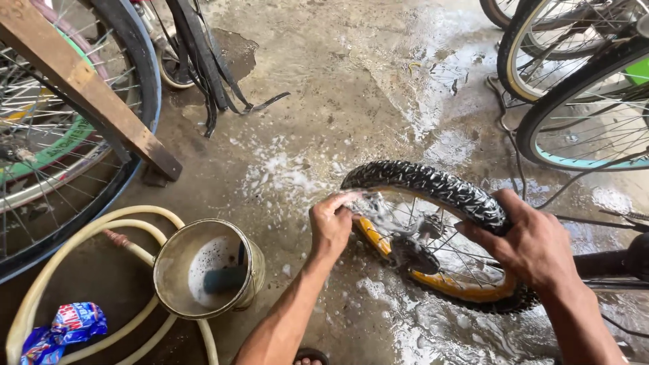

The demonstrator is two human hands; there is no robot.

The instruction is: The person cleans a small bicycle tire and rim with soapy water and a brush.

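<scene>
Soapy small wheel (433, 230) steadied by right hand (534, 247) clamped on its tyre; left hand (331, 226), fingers curled, scrubs the yellow rim (370, 236).

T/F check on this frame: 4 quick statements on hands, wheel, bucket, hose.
1. The right hand grips the knobby tyre of the small wheel. True.
2. The left hand rests inside the bucket. False: it is at the soapy orange rim of the wheel, apart from the bucket.
3. The bucket holds foamy water. True.
4. The hose lies coiled to the right of the wheel. False: it loops around the bucket, on the left of the picture.
</scene>
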